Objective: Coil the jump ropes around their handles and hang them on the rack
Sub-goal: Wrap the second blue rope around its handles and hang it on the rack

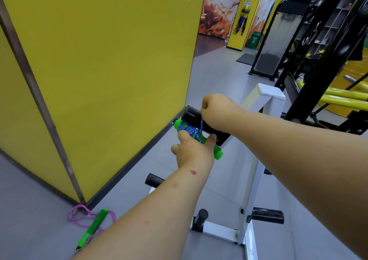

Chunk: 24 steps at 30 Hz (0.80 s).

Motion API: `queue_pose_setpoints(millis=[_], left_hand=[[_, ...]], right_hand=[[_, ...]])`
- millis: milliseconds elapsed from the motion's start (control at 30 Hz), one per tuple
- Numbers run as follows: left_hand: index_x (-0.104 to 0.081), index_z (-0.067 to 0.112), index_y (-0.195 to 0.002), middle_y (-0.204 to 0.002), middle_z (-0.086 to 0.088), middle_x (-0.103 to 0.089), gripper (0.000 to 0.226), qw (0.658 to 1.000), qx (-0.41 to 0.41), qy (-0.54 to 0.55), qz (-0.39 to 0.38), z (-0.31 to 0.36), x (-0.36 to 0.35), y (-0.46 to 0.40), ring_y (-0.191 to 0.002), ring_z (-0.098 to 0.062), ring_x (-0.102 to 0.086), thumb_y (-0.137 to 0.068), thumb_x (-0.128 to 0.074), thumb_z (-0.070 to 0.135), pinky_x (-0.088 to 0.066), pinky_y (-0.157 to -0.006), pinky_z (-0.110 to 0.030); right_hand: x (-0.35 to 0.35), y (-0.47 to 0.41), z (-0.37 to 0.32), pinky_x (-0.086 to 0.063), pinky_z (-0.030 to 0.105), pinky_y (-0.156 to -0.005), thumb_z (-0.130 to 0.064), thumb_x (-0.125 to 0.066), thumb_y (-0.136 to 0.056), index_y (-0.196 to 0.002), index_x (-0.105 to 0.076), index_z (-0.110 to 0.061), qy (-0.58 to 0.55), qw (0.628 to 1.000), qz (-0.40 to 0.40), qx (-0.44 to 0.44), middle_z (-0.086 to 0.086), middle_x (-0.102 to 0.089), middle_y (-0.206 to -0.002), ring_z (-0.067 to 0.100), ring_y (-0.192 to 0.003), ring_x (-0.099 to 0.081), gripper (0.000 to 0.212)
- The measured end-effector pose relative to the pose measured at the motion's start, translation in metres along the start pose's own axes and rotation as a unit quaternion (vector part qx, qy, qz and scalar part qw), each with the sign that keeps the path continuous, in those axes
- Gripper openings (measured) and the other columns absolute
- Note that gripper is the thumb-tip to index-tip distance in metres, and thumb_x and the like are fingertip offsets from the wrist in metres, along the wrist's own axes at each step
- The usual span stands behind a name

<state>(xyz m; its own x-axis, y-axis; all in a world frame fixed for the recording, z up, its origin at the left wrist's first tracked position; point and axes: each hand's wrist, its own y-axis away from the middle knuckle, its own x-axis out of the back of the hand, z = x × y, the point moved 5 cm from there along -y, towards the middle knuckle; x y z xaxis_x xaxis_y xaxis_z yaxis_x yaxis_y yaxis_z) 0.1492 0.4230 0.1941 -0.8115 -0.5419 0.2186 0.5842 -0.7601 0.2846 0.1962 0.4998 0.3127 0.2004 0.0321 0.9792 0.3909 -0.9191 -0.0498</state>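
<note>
A blue jump rope is coiled around its green handles [217,153], and my left hand [192,150] grips this bundle from below, just under the top black peg [192,116] of the white rack [258,180]. My right hand [216,110] pinches a blue rope strand [201,126] that runs up over that peg. A pink jump rope [79,217] with green handles [95,227] lies loose on the floor at the lower left.
The rack has more black pegs lower down [154,180], [267,216], [201,218]. A yellow wall panel [99,70] stands close on the left. Black and yellow gym machines [328,70] fill the right. Grey floor stretches beyond.
</note>
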Motion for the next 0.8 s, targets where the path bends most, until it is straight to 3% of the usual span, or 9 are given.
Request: queue_pose_setpoints(millis=[100,200,300,367,500,667,733,800], left_hand=[[-0.038,0.019,-0.127,-0.119,-0.015,-0.035,0.062,0.997,-0.049,-0.057,0.031,0.002,0.000,0.005,-0.060,-0.025,-0.048,-0.089,-0.070,0.058,-0.038,-0.059,-0.033],[-0.042,0.021,-0.119,-0.114,-0.012,-0.032,0.049,0.990,-0.091,-0.094,0.055,0.003,0.000,0.013,-0.058,-0.027,-0.050,-0.093,-0.066,0.054,-0.041,-0.063,-0.035],[-0.045,0.019,-0.115,-0.123,-0.017,-0.036,0.037,0.983,-0.134,-0.108,0.066,0.003,-0.002,0.021,-0.059,-0.035,-0.053,-0.098,-0.062,0.047,-0.043,-0.064,-0.035],[-0.045,0.018,-0.113,-0.128,-0.017,-0.035,0.032,0.980,-0.157,-0.103,0.069,0.003,-0.006,0.027,-0.057,-0.029,-0.051,-0.100,-0.061,0.042,-0.042,-0.065,-0.034],[-0.045,0.013,-0.115,-0.129,-0.012,-0.030,0.032,0.984,-0.162,-0.039,0.061,0.006,-0.012,0.039,-0.062,-0.022,-0.050,-0.099,-0.066,0.030,-0.039,-0.068,-0.031],[-0.043,0.014,-0.108,-0.125,-0.001,-0.024,0.039,0.988,-0.144,0.036,0.035,0.006,-0.014,0.056,-0.071,-0.010,-0.056,-0.088,-0.077,0.014,-0.046,-0.070,-0.029],[-0.042,0.015,-0.108,-0.125,0.000,-0.023,0.039,0.989,-0.143,0.020,0.020,0.006,-0.013,0.061,-0.069,-0.007,-0.052,-0.084,-0.070,0.002,-0.046,-0.068,-0.030],[-0.041,0.014,-0.114,-0.130,-0.002,-0.023,0.043,0.986,-0.163,-0.042,0.009,0.005,-0.011,0.062,-0.068,-0.015,-0.050,-0.082,-0.057,-0.009,-0.044,-0.067,-0.030]], right_hand=[[0.002,0.007,0.001,-0.043,0.031,-0.073,-0.024,-0.055,-0.099,-0.109,-0.060,-0.010,0.005,0.999,-0.001,0.037,0.008,-0.062,-0.104,0.028,-0.095,-0.056,0.018],[0.003,0.008,0.002,-0.040,0.029,-0.071,-0.025,-0.060,-0.096,-0.108,-0.060,-0.011,0.001,0.998,-0.006,0.054,0.006,-0.058,-0.100,0.027,-0.093,-0.055,0.019],[0.004,0.009,0.001,-0.041,0.030,-0.071,-0.026,-0.066,-0.093,-0.107,-0.059,-0.011,0.000,0.998,-0.013,0.065,0.007,-0.060,-0.103,0.026,-0.091,-0.054,0.022],[0.002,0.011,0.001,-0.044,0.031,-0.070,-0.023,-0.070,-0.088,-0.107,-0.058,-0.011,0.010,0.998,-0.011,0.066,0.009,-0.062,-0.105,0.028,-0.092,-0.056,0.025],[-0.002,0.015,0.002,-0.049,0.035,-0.075,-0.016,-0.068,-0.086,-0.111,-0.057,-0.012,0.033,0.997,0.002,0.070,0.010,-0.062,-0.107,0.030,-0.094,-0.058,0.028],[0.002,0.014,0.003,-0.049,0.033,-0.075,-0.010,-0.063,-0.086,-0.114,-0.057,-0.014,0.038,0.996,-0.022,0.078,0.010,-0.062,-0.112,0.029,-0.097,-0.057,0.029],[0.005,0.015,0.002,-0.048,0.032,-0.075,-0.008,-0.059,-0.087,-0.118,-0.058,-0.014,0.037,0.996,-0.034,0.079,0.010,-0.062,-0.116,0.028,-0.098,-0.056,0.032],[0.009,0.017,0.001,-0.046,0.031,-0.077,-0.005,-0.053,-0.089,-0.123,-0.059,-0.014,0.037,0.995,-0.047,0.076,0.009,-0.061,-0.121,0.026,-0.099,-0.054,0.036]])
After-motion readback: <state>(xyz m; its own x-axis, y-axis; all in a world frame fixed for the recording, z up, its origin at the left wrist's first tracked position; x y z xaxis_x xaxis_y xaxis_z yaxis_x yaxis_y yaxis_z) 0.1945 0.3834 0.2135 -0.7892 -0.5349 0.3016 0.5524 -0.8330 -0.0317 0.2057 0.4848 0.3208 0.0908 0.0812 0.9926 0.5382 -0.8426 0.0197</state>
